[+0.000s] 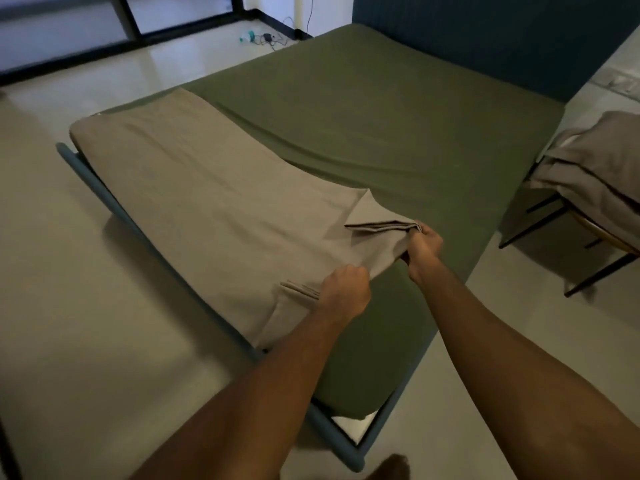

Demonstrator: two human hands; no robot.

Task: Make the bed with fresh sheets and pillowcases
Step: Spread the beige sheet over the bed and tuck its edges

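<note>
A mattress covered by a green fitted sheet lies on a blue bed frame. A folded taupe sheet stretches as a long strip along the bed's left side. My left hand grips the strip's near edge with curled fingers. My right hand pinches a bunch of folded layers at the strip's near right corner, lifted slightly off the green sheet. Both hands are near the foot corner of the bed.
A chair with taupe pillows or bedding piled on it stands to the right of the bed. A dark headboard rises at the far end. Cables and a small item lie on the pale floor by the window frame.
</note>
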